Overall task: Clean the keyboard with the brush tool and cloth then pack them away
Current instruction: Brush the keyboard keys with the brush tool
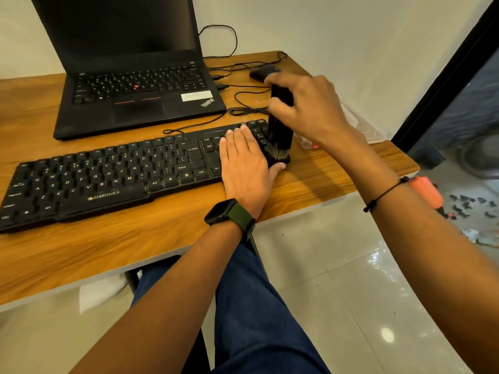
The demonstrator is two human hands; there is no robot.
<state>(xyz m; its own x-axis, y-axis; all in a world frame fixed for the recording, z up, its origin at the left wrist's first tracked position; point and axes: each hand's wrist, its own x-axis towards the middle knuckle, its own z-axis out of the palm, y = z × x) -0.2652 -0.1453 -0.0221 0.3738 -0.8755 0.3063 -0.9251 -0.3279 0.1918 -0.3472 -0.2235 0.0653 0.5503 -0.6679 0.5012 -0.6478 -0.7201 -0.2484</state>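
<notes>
Presently on the wood-grain desk (162, 238):

- Black full-size keyboard with white legends (108, 179), lying slantwise along the desk's front edge, its number-pad end nearest the desk's right corner.
- Black upright brush tool with pale-tipped bristles (280, 130), held vertically, bristles down on the number-pad end of the keyboard.
- Right hand (305, 109), fingers and thumb curled round the upper body of the brush.
- Left hand (245, 163), laid flat on the keys just beside the bristles, fingers straight and pressed together, thumb reaching along the keyboard's front edge; it appears to steady the board.
- Black open laptop (129, 85) behind the keyboard, screen dark.
- Black mouse (260, 72) and loose black cables (248, 109) behind the brush.
- Clear plastic packet (359, 125) at the desk's right edge, partly hidden by the right wrist; contents not legible. No cloth can be made out.

Judged step: brushing the number pad; most keys remain to be done.

Risks: a hard sweep could push dust down between the keys; the keyboard could skid toward the edge if the left hand lifts; the right elbow could knock the packet off.
</notes>
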